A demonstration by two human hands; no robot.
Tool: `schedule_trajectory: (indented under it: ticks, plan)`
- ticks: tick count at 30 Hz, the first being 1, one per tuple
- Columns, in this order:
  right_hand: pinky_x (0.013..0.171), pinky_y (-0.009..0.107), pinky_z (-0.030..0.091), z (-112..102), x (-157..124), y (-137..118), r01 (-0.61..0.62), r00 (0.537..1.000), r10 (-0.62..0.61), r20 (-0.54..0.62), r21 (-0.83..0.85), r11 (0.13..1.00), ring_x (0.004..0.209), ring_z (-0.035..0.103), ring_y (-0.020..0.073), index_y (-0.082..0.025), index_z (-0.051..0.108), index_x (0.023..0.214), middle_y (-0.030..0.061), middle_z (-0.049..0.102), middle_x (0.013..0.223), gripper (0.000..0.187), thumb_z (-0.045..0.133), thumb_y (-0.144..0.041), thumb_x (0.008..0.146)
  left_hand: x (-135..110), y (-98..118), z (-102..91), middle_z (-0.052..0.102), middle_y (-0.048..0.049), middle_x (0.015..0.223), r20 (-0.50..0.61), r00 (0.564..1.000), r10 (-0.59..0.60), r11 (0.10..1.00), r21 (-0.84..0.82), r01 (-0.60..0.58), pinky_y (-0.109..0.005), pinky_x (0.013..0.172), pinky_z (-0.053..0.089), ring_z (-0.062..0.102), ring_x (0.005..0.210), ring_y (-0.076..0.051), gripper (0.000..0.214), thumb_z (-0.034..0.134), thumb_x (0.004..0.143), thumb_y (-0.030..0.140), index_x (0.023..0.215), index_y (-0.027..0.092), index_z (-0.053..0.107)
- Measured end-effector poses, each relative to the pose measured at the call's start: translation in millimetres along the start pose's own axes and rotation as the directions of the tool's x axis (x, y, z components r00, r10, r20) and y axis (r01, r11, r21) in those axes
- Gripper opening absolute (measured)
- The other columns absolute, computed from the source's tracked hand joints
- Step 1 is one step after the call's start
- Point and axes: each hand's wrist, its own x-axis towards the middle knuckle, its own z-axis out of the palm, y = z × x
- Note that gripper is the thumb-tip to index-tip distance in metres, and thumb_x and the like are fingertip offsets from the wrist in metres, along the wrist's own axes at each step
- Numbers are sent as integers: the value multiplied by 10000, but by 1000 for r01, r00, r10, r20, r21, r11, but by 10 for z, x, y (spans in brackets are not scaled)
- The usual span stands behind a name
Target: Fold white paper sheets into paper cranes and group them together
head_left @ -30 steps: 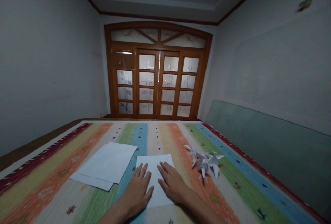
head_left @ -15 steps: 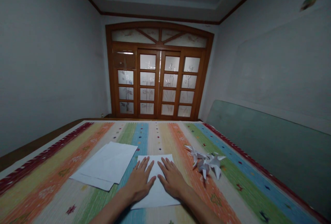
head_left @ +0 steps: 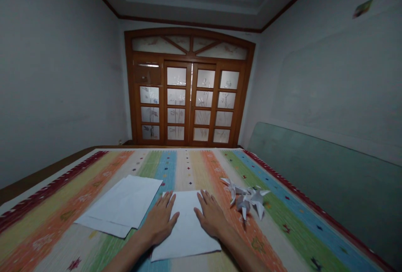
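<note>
A white sheet of paper (head_left: 186, 226) lies flat on the striped tablecloth in front of me. My left hand (head_left: 161, 219) rests palm down along its left edge, fingers stretched out and thumb apart. On the opposite edge lies my right hand (head_left: 211, 217), also flat with its fingers extended. Neither hand grips anything. To the left sits a small stack of white paper sheets (head_left: 121, 205), slightly fanned. Several folded white paper cranes (head_left: 248, 198) are clustered to the right of my right hand.
The tablecloth (head_left: 276, 238) has coloured stripes and covers the table. A pale green board or backrest (head_left: 314, 159) runs along the right side. Wooden doors with glass panes (head_left: 190, 100) stand beyond the far table edge, with white walls on both sides.
My hands have slid apart, from near the middle of the sheet out to its two side edges. The whole view has shifted slightly.
</note>
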Motion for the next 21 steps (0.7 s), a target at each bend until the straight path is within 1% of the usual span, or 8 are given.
schedule_trajectory:
  ticks: [2, 5, 10, 13, 17, 21]
  plan:
    - [1237, 531, 229, 26, 4, 10, -1, 1000, 1, -10, 8, 1000, 1519, 261, 338, -82, 399, 1531, 172, 305, 1622, 613, 411, -409, 1012, -4, -4, -6, 415, -192, 1585, 14, 1000, 2, 1000, 2, -2, -515, 1166, 365, 407, 1452, -358, 627, 400, 1020, 482, 1528, 115, 417]
    - [1248, 512, 204, 47, -4, 6, -3, 1000, 4, -25, 11, 1000, 1521, 258, 339, -57, 401, 1526, 177, 305, 1624, 617, 392, -402, 1015, -47, -27, -20, 384, -221, 1590, 43, 999, 30, 1000, 8, -30, -540, 1156, 389, 394, 1454, -386, 661, 414, 1017, 502, 1525, 80, 412]
    - [1247, 506, 205, -7, -32, -29, -9, 1000, 10, -22, 21, 1000, 1520, 261, 341, -46, 392, 1530, 185, 306, 1624, 624, 402, -389, 1008, -239, -105, -31, 331, -195, 1621, 21, 988, 150, 988, 33, -151, -527, 1155, 413, 374, 1470, -360, 621, 406, 1044, 437, 1578, 138, 303]
    - [1249, 504, 203, -31, -36, -33, -6, 1000, 6, -4, 16, 1000, 1519, 263, 340, -38, 392, 1528, 186, 308, 1622, 623, 398, -380, 1007, -357, -136, -25, 292, -191, 1634, 2, 982, 188, 981, 35, -188, -532, 1153, 419, 359, 1477, -358, 632, 404, 1052, 408, 1605, 166, 218]
    - [1245, 513, 216, -2, -27, -15, -5, 1000, 6, -20, 28, 1000, 1516, 269, 343, -36, 399, 1524, 186, 311, 1618, 623, 407, -377, 1002, -456, -137, -12, 274, -173, 1643, -6, 982, 187, 982, 33, -187, -525, 1157, 420, 361, 1476, -358, 670, 419, 1050, 428, 1620, 214, 141]
    - [1244, 515, 224, 40, -17, 1, -5, 999, 6, -37, 32, 999, 1514, 274, 345, -32, 415, 1514, 193, 314, 1613, 611, 419, -355, 996, -509, -105, -28, 265, -154, 1649, 12, 988, 153, 988, 10, -153, -527, 1178, 391, 342, 1484, -359, 664, 416, 1046, 452, 1617, 223, 168]
